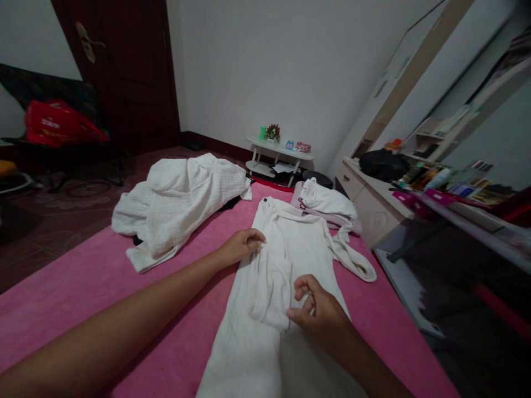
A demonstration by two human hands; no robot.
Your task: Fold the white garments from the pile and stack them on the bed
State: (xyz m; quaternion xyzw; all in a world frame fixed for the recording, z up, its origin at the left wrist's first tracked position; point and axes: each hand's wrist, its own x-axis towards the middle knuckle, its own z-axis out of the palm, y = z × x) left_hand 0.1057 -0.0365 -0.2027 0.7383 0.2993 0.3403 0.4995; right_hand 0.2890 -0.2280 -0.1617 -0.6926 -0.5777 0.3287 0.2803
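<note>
A long white long-sleeved garment (pixel 307 243) lies stretched out on the pink bed cover (pixel 174 326), its collar end away from me. One sleeve (pixel 269 287) is laid inward over the front; the other sleeve (pixel 359 262) sticks out to the right. My left hand (pixel 243 247) pinches the fabric at the garment's left edge, near the shoulder. Over the middle of the garment is my right hand (pixel 319 309), its fingers curled but apart from the thumb, with nothing in them. The garment's near end runs out of the picture.
A heap of white crinkled clothing (pixel 186 199) lies at left on the bed. Folded clothes (pixel 327 202) sit at the far right corner. A dresser (pixel 365 193) with bottles flanks the bed's right side. Beyond the bed's end stands a small white table (pixel 280 148).
</note>
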